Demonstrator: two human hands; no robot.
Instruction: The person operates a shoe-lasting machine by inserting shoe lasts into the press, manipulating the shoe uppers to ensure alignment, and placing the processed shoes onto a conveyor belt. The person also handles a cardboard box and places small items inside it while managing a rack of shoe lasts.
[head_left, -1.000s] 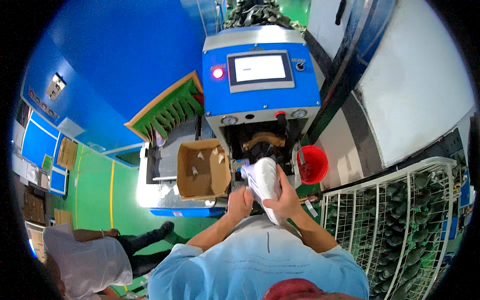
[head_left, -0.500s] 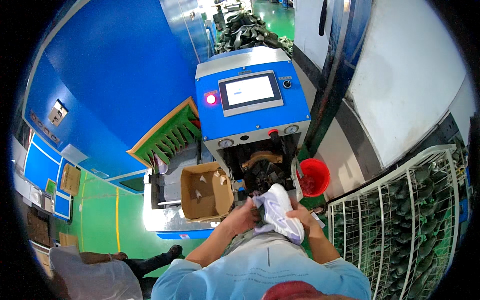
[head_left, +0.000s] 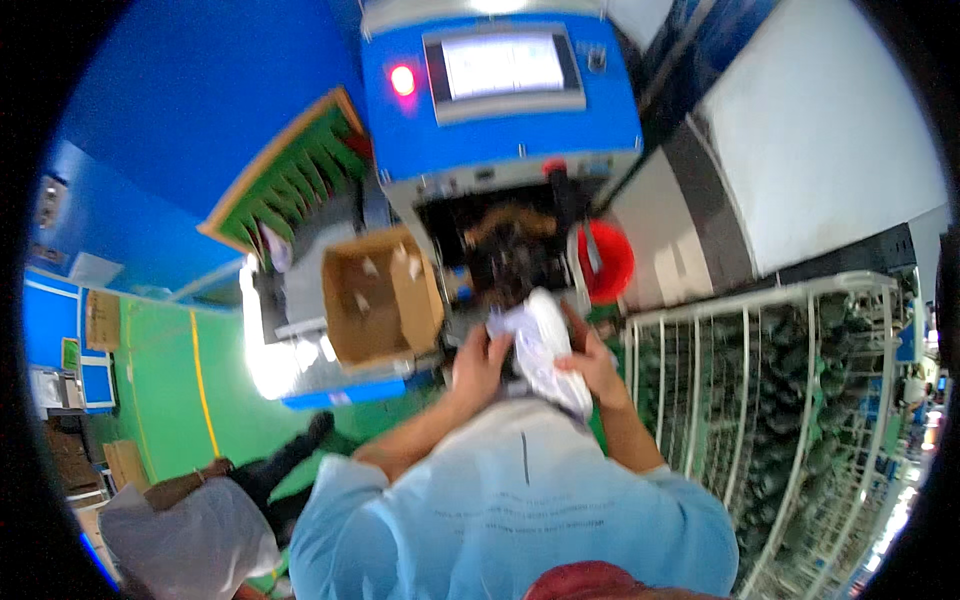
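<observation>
Before the blue machine (head_left: 500,110), both hands (left hand (head_left: 480,362), right hand (head_left: 592,365)) grip a white shoe (head_left: 545,345).

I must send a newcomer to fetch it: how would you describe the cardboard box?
Find the blue machine with the screen. Just left of its dark opening, on the lit bench, sits the cardboard box. It is the only brown open-topped thing there, with a few pale scraps inside.
</observation>
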